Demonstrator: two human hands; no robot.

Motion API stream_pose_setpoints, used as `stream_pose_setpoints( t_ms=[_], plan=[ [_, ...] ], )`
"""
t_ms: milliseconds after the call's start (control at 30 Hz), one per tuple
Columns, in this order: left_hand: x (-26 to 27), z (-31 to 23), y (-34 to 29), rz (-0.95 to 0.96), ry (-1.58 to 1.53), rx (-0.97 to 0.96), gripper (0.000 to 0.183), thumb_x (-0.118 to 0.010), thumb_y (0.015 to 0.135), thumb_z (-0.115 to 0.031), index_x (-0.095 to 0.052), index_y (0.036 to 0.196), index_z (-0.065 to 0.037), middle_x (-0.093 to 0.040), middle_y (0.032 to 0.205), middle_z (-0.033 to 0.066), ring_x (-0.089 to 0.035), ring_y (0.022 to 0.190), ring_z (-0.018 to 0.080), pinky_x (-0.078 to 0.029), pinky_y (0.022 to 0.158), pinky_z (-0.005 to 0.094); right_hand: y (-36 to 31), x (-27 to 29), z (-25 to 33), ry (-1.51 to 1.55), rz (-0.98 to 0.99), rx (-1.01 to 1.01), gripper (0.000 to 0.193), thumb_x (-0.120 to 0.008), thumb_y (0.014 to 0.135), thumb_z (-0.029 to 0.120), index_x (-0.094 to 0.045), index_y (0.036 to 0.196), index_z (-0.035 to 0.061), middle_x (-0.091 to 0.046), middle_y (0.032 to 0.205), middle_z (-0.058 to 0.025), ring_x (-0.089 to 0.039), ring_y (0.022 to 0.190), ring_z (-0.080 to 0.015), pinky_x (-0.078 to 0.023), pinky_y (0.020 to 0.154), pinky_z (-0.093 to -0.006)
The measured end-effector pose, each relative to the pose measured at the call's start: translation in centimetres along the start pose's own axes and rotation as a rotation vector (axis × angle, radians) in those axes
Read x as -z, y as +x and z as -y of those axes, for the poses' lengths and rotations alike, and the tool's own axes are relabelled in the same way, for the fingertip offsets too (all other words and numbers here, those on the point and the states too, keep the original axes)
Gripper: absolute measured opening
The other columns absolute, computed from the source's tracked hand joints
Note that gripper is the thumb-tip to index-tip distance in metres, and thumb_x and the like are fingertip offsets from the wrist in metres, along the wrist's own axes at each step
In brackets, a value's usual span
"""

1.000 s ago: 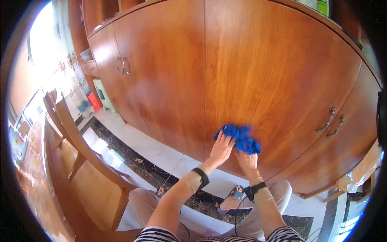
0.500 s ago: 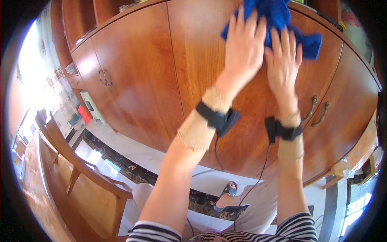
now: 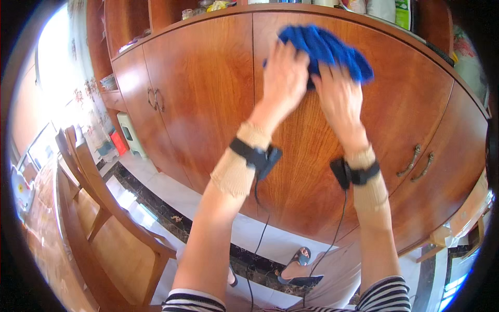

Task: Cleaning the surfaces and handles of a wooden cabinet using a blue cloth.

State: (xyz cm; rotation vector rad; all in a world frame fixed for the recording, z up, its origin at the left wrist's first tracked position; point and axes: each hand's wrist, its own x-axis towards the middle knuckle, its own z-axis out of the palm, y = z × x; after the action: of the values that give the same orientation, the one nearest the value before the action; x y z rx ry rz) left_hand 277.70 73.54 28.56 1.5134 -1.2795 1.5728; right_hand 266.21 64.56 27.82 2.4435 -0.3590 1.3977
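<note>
Both your hands are up high on the wooden cupboard door (image 3: 208,93), pressing a blue cloth (image 3: 327,49) flat against it. Your left hand (image 3: 283,78) lies spread, fingers splayed over the cloth's left part; your right hand (image 3: 338,99) sits just beside it, palm down, the cloth bunched above its fingertips. This looks like the wiping stroke itself, near the door's top edge. Next calls for steady pressure with both palms so the cloth doesn't slip loose.
</note>
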Motion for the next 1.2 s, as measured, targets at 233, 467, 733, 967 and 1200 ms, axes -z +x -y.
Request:
stream_pose_setpoints(
  t_ms=[233,467,733,967,1200],
  plan=[
    [-1.5,-0.9,-8.1,0.027,-0.109,0.015,0.037,-0.054,0.085,-0.006,-0.055,0.122,-0.002,-0.05,0.133,0.0205,-0.045,0.125,0.0423,-0.037,0.108,0.0502,-6.5,-4.2,0.3,-0.183,-0.074,0.115,0.064,-0.073,0.078,0.031,-0.052,0.135,0.0084,-0.047,0.143,-0.0074,-0.044,0.131,-0.0234,-0.035,0.11,-0.0416],
    [-0.7,0.9,-3.0,-0.094,-0.46,0.032,0.031,-0.051,0.091,-0.012,-0.057,0.12,-0.004,-0.057,0.122,0.0198,-0.049,0.12,0.0409,-0.039,0.106,0.0476,-3.1,-2.7,0.7,-0.048,-0.201,0.142,0.055,-0.071,0.079,0.028,-0.058,0.126,0.0025,-0.056,0.131,-0.0122,-0.048,0.128,-0.0271,-0.036,0.108,-0.0401],
    [-0.9,0.8,-4.0,-0.006,-0.037,-0.037,0.039,-0.052,0.085,-0.008,-0.058,0.121,0.002,-0.052,0.125,0.0197,-0.045,0.121,0.0393,-0.041,0.101,0.0478,-2.6,-3.1,0.8,-0.079,-0.21,0.128,0.054,-0.072,0.079,0.03,-0.059,0.125,0.0041,-0.051,0.136,-0.0081,-0.046,0.128,-0.0229,-0.036,0.107,-0.0426],
    [-0.1,2.4,-1.1,-0.059,-0.339,-0.079,0.031,-0.049,0.091,-0.015,-0.06,0.119,-0.007,-0.058,0.126,0.017,-0.05,0.119,0.0406,-0.042,0.099,0.0482,-1.1,-2.2,0.7,-0.027,-0.215,0.185,0.042,-0.071,0.078,0.025,-0.062,0.115,0.0047,-0.056,0.127,-0.0101,-0.05,0.123,-0.0251,-0.039,0.103,-0.0369],
    [0.4,1.9,-1.8,0.019,-0.315,-0.005,0.034,-0.055,0.085,-0.011,-0.057,0.118,-0.002,-0.058,0.116,0.02,-0.052,0.113,0.0409,-0.042,0.098,0.0497,-1.3,-2.2,0.2,-0.093,-0.187,0.121,0.05,-0.073,0.078,0.027,-0.061,0.123,0.0073,-0.053,0.135,-0.0077,-0.047,0.128,-0.0218,-0.037,0.107,-0.0382]
  ],
)
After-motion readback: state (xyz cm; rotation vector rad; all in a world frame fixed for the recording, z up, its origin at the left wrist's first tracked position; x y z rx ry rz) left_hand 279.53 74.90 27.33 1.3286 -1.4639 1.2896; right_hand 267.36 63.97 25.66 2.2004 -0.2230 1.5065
